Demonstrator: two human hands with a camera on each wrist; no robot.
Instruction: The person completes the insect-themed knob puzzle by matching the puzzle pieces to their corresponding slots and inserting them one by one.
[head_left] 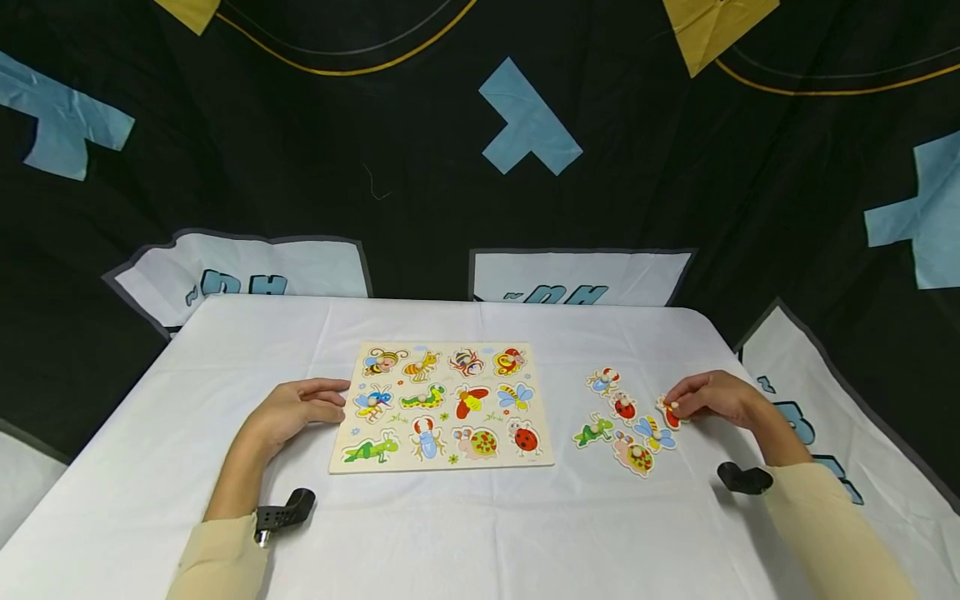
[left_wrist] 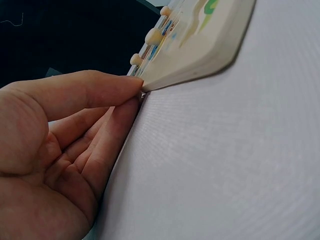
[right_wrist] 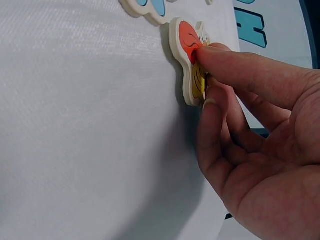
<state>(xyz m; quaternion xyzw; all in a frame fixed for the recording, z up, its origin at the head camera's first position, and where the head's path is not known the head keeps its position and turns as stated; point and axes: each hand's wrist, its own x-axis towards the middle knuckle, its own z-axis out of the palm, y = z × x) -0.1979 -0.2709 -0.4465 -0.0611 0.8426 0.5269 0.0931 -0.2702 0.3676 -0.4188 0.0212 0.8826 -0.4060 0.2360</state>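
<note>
My left hand [head_left: 296, 408] rests at the left edge of a wooden peg puzzle board [head_left: 442, 460], its fingertips touching that edge. Round wooden knobs [left_wrist: 154, 36] stand up from several insect pictures on the board. On the right, my right hand [head_left: 712, 396] pinches a red-winged insect puzzle piece [right_wrist: 187, 42] between thumb and finger. The piece is tilted on its side, its red and yellow face partly hidden by the thumb. Close to its left lie a blue-winged insect piece [head_left: 654, 433] and a ladybug piece [head_left: 623, 406].
A beetle piece [head_left: 603, 381], a green grasshopper piece [head_left: 593, 430] and a snail piece [head_left: 633, 454] lie loose between the board and my right hand. A white cloth [head_left: 420, 533] covers the table. A black curtain [head_left: 360, 192] with blue and yellow shapes hangs behind.
</note>
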